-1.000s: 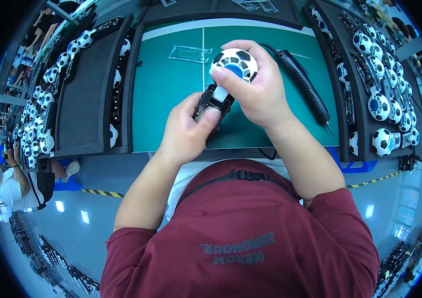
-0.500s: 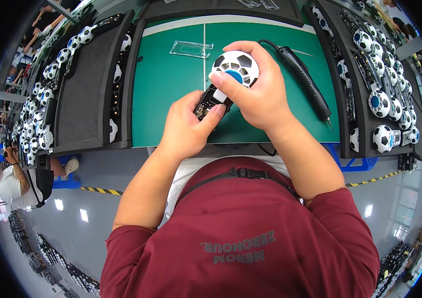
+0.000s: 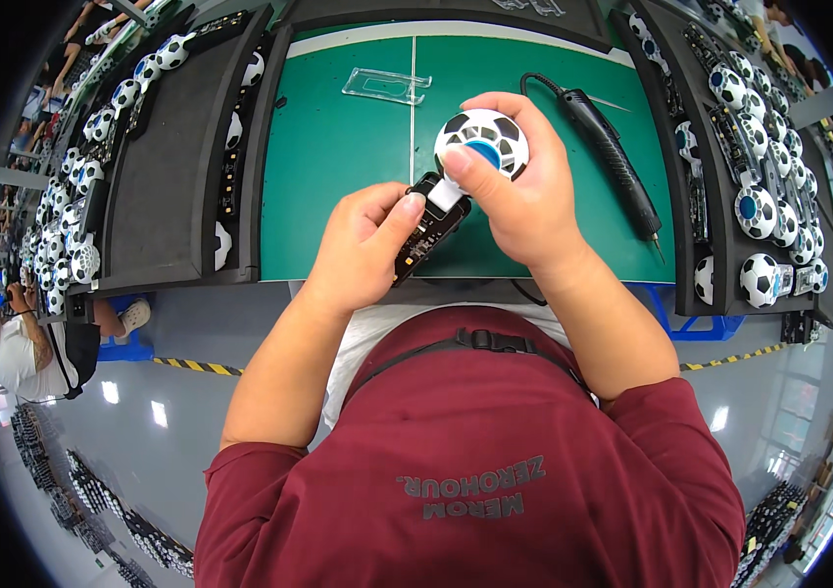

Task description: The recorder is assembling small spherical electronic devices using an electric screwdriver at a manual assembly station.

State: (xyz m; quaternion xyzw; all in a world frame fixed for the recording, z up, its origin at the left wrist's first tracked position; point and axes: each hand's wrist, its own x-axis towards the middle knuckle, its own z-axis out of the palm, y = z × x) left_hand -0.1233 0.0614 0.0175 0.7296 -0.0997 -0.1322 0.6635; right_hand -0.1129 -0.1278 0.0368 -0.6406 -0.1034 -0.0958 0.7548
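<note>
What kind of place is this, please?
Probably an assembly workstation in a factory. A green work mat lies between dark trays filled with rows of identical football-patterned parts, a black electric screwdriver lies ready, and yellow-black tape marks the floor.

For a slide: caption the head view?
Right hand holds a football-patterned disc against the black part in the left hand.

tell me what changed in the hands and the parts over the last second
Little changed. The left hand and right hand kept their grips on the black circuit board and the football-patterned round piece, held together. The black pen tool and clear plastic piece stayed put.
</note>
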